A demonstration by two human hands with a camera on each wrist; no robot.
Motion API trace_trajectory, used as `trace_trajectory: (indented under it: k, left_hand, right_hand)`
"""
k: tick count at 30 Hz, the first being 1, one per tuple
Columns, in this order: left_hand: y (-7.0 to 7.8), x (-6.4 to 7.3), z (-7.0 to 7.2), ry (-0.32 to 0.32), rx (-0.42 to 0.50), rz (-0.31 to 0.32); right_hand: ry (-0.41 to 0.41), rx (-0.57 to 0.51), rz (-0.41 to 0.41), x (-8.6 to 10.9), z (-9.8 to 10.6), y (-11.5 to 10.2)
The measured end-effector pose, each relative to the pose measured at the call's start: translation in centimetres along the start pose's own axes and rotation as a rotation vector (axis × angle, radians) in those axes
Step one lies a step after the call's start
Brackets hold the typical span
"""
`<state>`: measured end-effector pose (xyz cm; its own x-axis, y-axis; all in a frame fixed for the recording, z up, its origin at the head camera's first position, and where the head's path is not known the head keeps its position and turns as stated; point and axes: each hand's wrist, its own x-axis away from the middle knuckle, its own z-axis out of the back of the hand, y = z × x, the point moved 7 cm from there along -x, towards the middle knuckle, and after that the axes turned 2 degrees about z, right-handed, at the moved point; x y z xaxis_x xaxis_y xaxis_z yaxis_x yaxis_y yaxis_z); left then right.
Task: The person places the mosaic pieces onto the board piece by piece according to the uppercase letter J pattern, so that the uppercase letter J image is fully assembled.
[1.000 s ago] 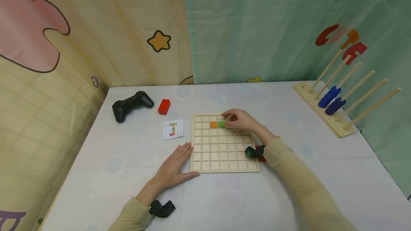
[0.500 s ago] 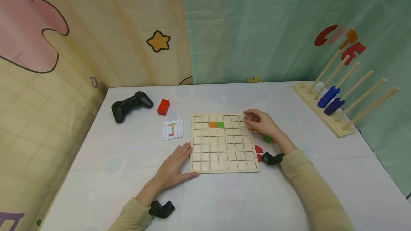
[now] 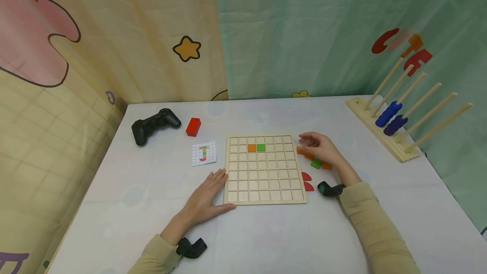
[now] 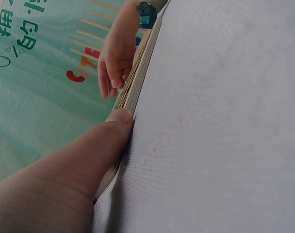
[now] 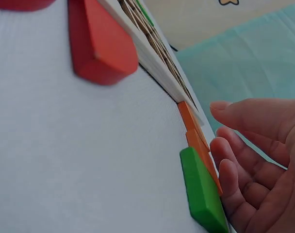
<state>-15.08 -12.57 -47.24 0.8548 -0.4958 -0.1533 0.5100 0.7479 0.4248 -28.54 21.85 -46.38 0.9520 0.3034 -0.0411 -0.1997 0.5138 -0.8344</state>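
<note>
on the white table: you have the gridded board, an orange tile and green tile side by side in its grid.
left hand: fingers straight, thumb at the board's edge; a push might skew it.
right hand: fingers loosely curled, seemingly holding nothing, by the loose orange blocks.
loose green block: among them; low-dragging knuckles could scatter these.

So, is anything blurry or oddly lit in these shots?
Head view: soft, even light, no harsh glare, the grid board clear; left wrist view: dimmer, tilted, fine ripple lines on the white cloth; right wrist view: also dimmer, the fully visible red piece slightly soft-edged.
</note>
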Motion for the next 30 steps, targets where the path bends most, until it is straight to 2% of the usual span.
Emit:
trace_trajectory:
  k: [6, 16, 30]
  left_hand:
    - [-0.02, 0.01, 0.02, 0.001, 0.004, 0.0]
    - [-0.06, 0.04, -0.04, -0.002, -0.003, 0.004]
    - [0.0, 0.1, -0.02, 0.0, 0.009, -0.001]
  right_hand:
    - [0.007, 0.009, 0.003, 0.12, 0.22, 0.05]
    - [-0.029, 0.043, -0.037, 0.26, 0.06, -0.02]
    - [0.011, 0.09, -0.104, 0.35, 0.32, 0.7]
